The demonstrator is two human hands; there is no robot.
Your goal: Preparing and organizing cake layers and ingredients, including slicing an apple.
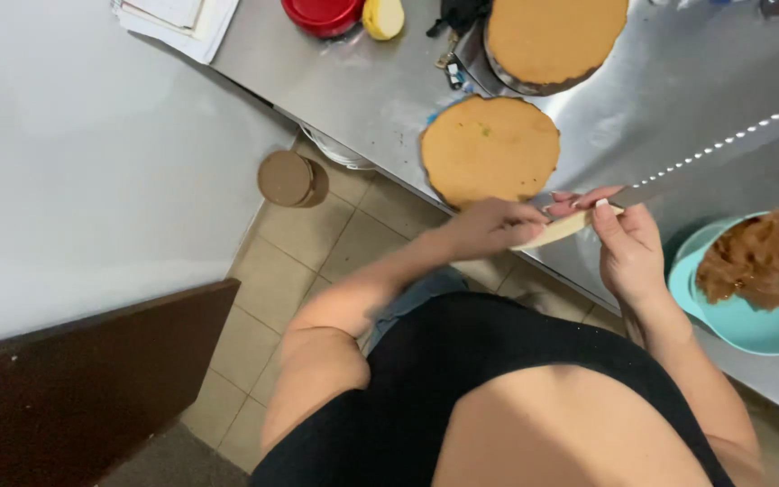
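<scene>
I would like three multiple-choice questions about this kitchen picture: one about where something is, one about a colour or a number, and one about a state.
1. Where does the teal bowl stand?
A. on the floor tiles
B. on the steel counter, by the right hand
C. on top of a cake layer

2. How many round cake layers are in view?
A. one
B. two
C. four

3. What is in the teal bowl?
A. brown filling
B. nothing
C. clear water

Answers:
1. B, the bowl sits on the counter's near edge, just beside the right hand.
2. B, one cake layer lies on the counter and a second layer rests on a metal pan behind it.
3. A, a heap of brown filling shows inside the bowl.

The left hand and right hand hold the handle of a long serrated knife.
</scene>
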